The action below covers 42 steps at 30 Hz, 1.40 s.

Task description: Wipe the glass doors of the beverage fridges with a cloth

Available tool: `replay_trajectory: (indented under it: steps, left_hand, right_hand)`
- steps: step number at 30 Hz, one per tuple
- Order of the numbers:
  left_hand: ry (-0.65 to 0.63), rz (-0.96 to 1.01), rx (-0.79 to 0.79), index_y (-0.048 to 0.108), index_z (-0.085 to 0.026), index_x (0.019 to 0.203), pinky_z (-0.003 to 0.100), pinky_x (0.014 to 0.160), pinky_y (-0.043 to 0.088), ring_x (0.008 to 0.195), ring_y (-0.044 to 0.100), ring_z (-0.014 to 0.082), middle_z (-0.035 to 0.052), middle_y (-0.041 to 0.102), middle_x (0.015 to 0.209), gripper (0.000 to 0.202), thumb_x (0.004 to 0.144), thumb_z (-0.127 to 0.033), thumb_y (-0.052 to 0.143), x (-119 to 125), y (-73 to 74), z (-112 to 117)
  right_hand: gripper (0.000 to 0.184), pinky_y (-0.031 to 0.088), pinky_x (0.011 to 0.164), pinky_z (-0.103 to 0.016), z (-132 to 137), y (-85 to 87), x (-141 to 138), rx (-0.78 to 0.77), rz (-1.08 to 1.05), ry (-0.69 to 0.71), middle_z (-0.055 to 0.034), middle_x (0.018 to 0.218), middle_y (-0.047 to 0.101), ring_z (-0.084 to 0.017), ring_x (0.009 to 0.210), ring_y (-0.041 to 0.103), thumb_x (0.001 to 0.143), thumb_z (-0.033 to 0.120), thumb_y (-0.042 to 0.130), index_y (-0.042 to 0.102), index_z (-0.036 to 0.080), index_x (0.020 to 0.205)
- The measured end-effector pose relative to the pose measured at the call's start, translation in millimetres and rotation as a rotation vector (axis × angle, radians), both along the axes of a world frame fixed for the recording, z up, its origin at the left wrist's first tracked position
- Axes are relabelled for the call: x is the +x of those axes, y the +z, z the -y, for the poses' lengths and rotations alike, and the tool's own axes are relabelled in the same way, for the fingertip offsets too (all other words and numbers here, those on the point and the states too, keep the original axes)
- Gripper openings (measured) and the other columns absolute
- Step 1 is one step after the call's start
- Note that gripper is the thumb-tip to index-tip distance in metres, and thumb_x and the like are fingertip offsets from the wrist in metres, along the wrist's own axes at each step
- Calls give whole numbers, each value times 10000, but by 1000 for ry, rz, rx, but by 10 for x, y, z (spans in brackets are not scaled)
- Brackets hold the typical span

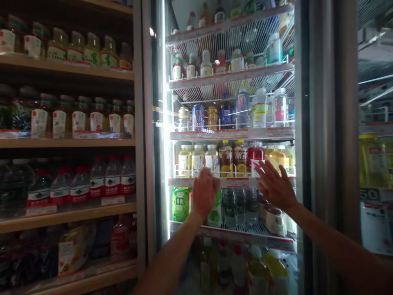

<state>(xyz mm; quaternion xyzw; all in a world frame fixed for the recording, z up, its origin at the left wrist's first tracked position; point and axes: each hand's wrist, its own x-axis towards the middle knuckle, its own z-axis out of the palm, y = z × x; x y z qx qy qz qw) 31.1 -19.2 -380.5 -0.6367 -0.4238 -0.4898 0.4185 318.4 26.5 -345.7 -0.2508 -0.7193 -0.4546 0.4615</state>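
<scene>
Both hands reach up in front of a lit drinks fridge. My left hand [205,192] is raised before the lower middle shelves, nearest to white-capped bottles [211,157] and a green bottle [216,211]. Motion smears its fingers, so their pose is unclear. Further right, my right hand [276,186] is open with the fingers spread, and nothing is in it. Behind it are a red drink bottle [255,153] and pale yellow bottles [281,155]. Two brown tea bottles with yellow caps [226,157] show between the hands.
Wooden shelves [70,211] at left carry rows of bottled drinks, with red-capped water bottles [96,180] among them. A metal frame post [143,135] divides them from the fridge. More fridge shelves hold cans [198,117] and bottles. Another cooler section [376,159] stands at right.
</scene>
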Motion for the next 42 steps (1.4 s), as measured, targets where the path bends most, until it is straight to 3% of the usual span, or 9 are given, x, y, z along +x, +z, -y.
replay_trajectory:
  steps: [3, 9, 14, 16, 22, 29, 35, 40, 42]
  left_hand:
    - [-20, -322, -26, 487, -255, 1237, 394, 1096, 271, 1326, 356, 184, 73, 498, 1357, 376, 864, -253, 447, 73, 88, -33]
    - [212, 415, 264, 380, -81, 1303, 622, 1014, 282, 1352, 271, 345, 270, 323, 1418, 445, 880, -205, 320, -524, 316, 99]
    - [3, -215, 27, 508, -225, 1208, 394, 1064, 343, 1308, 384, 202, 82, 507, 1340, 354, 867, -237, 411, 58, 319, -35]
    - [-17, -332, -21, 526, -232, 1189, 399, 1072, 329, 1307, 386, 203, 74, 511, 1339, 345, 861, -241, 422, 41, 397, -28]
    - [188, 348, 241, 378, -93, 1306, 544, 1051, 299, 1345, 305, 280, 225, 363, 1404, 444, 878, -189, 304, -463, 705, 52]
    - [25, -415, 3, 480, -228, 1249, 440, 1083, 304, 1333, 340, 220, 83, 463, 1380, 376, 889, -283, 388, 23, 833, -116]
    - [169, 334, 215, 344, -24, 1332, 537, 1066, 278, 1349, 277, 323, 258, 346, 1406, 517, 866, -244, 380, -329, 1202, -69]
    - [11, -275, -10, 464, -202, 1270, 451, 1110, 250, 1361, 281, 230, 88, 401, 1426, 414, 866, -286, 428, 163, 1204, -129]
    - [36, -197, -6, 496, -215, 1235, 447, 1101, 271, 1343, 318, 232, 82, 431, 1405, 394, 851, -292, 458, 66, 1225, -86]
  right_hand:
    - [635, 174, 1104, -488, 2, 3, 16, 28, 18, -16, -91, 1463, 332, -227, 1377, 235, 892, 242, 409, 126, 236, 1461]
    - [650, 163, 1112, -486, -1, -9, 2, 40, -1, -12, -88, 1459, 339, -221, 1378, 232, 888, 230, 413, 110, 226, 1463]
    - [653, 152, 1116, -483, -20, -7, 15, 23, 11, -14, -73, 1475, 307, -216, 1379, 230, 885, 232, 419, 113, 240, 1461]
    - [653, 155, 1115, -481, -19, -3, 21, 23, 12, -10, -76, 1471, 316, -216, 1380, 228, 884, 233, 421, 116, 238, 1461]
    - [648, 144, 1122, -472, -27, -8, 8, 25, -6, 1, -64, 1483, 290, -211, 1378, 233, 887, 217, 395, 100, 243, 1463]
    - [634, 158, 1119, -469, -27, -2, 18, 44, 12, -23, -72, 1463, 334, -206, 1378, 235, 884, 212, 396, 132, 232, 1460]
    - [622, 135, 1128, -472, -40, -19, 3, 0, -5, -15, -59, 1487, 282, -204, 1386, 209, 882, 213, 388, 151, 233, 1457]
    - [631, 148, 1125, -474, -53, -11, 25, 36, 16, -27, -70, 1477, 302, -205, 1387, 207, 876, 209, 410, 159, 224, 1455]
    - [635, 151, 1124, -472, -50, -9, 25, 44, 17, -33, -72, 1472, 311, -205, 1387, 207, 874, 204, 413, 158, 223, 1455]
